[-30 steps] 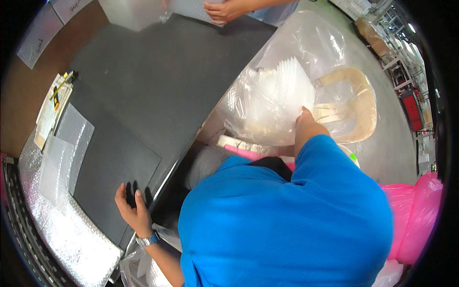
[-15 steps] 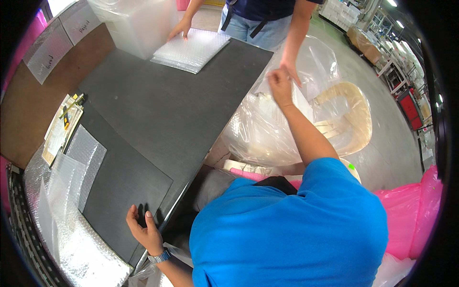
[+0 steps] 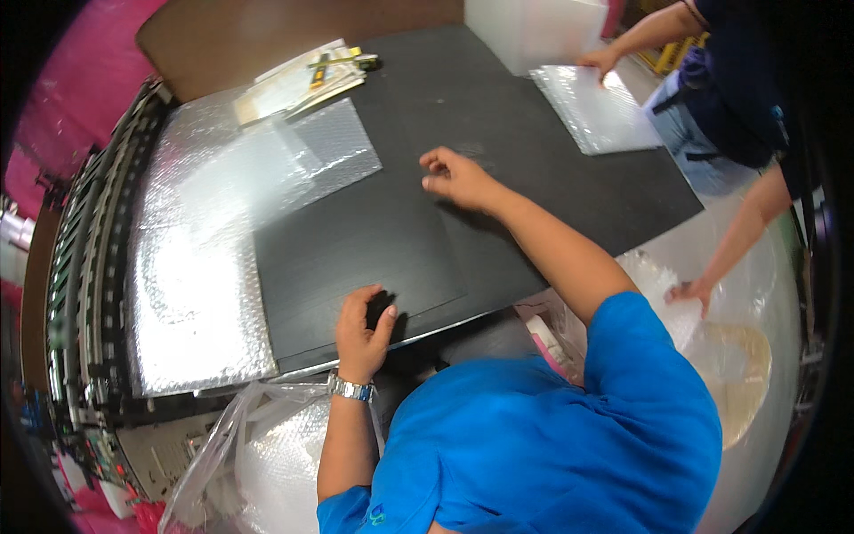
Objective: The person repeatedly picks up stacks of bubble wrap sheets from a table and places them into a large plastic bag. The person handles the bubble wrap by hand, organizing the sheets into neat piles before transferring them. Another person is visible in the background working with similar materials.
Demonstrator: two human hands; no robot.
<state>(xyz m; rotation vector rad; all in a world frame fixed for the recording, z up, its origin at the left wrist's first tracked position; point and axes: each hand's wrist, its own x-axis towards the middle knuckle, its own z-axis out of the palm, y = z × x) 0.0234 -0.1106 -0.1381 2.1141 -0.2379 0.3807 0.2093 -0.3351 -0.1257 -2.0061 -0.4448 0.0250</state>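
My left hand [image 3: 358, 331], with a metal wristwatch, rests at the near edge of a black mat [image 3: 356, 258] on the black table [image 3: 534, 169]. Its fingers close around a small black object [image 3: 382, 308]. My right hand [image 3: 455, 179] reaches forward over the middle of the table. Its fingers are spread, slightly curled, and hold nothing. Silvery bubble-wrap sheets [image 3: 200, 267] lie to the left of the mat.
A co-worker in dark clothes stands at the right, one hand [image 3: 598, 60] on a bubble-wrap sheet [image 3: 600, 111], the other [image 3: 689, 292] on a big clear plastic bag [image 3: 747, 356]. Papers and tools [image 3: 307, 76] lie at the far left. A roller conveyor [image 3: 84, 294] runs along the left.
The view has swung left over the table. My right hand left the clear bag and came over the table's middle. My left hand stays on the small black object.
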